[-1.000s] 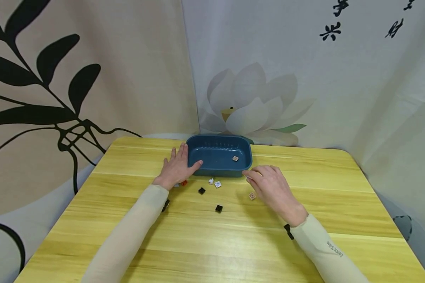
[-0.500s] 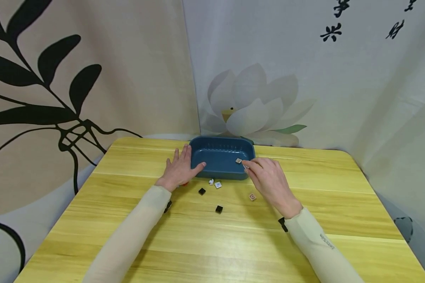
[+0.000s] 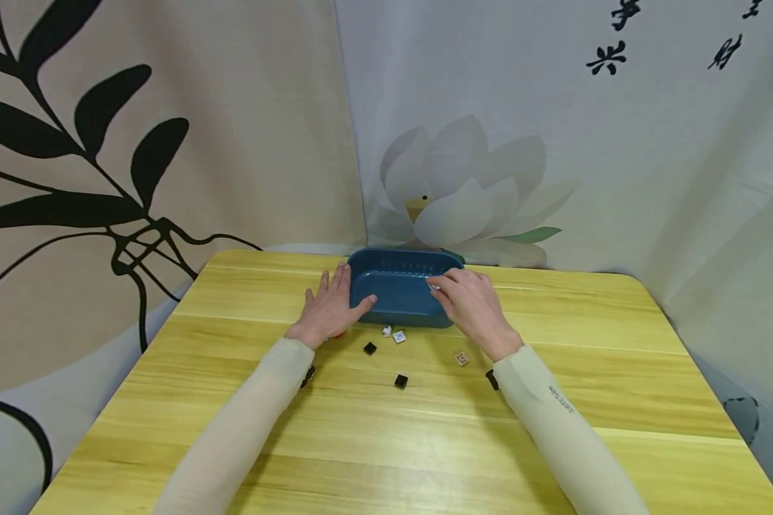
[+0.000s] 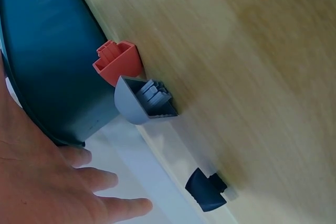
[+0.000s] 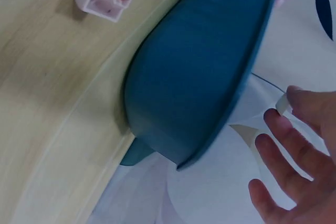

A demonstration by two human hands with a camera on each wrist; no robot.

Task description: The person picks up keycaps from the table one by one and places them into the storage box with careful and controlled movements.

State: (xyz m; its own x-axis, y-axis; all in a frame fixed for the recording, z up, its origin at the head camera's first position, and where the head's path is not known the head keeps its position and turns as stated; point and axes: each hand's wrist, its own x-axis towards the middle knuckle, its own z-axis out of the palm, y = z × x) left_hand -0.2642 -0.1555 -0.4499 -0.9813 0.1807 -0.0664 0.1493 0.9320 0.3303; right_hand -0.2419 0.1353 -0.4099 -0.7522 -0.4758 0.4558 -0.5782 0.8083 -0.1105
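My left hand (image 3: 327, 307) rests against the left rim of a blue plastic basin (image 3: 386, 290), its fingers straight and thumb spread over the near edge. Over the basin's right side, my right hand (image 3: 477, 304) pinches a small white keycap (image 5: 283, 104) between thumb and index finger. The keycap that lay inside the basin is hidden behind this hand in the head view. On the table in front lie a white keycap (image 3: 399, 337), a smaller white one, two black keycaps (image 3: 370, 348) and a pink keycap (image 3: 462, 358). Near my left hand are a red keycap (image 4: 121, 66) and a grey keycap (image 4: 130, 100).
A dark keycap (image 4: 206, 190) stands farther along the table in the left wrist view. The wooden table (image 3: 361, 443) ends just behind the basin, where a printed curtain (image 3: 264, 143) hangs.
My right hand has moved left and away from me, from the basin's near right corner to over its inside, still pinching the keycap. The basin has shifted slightly right with my left hand.
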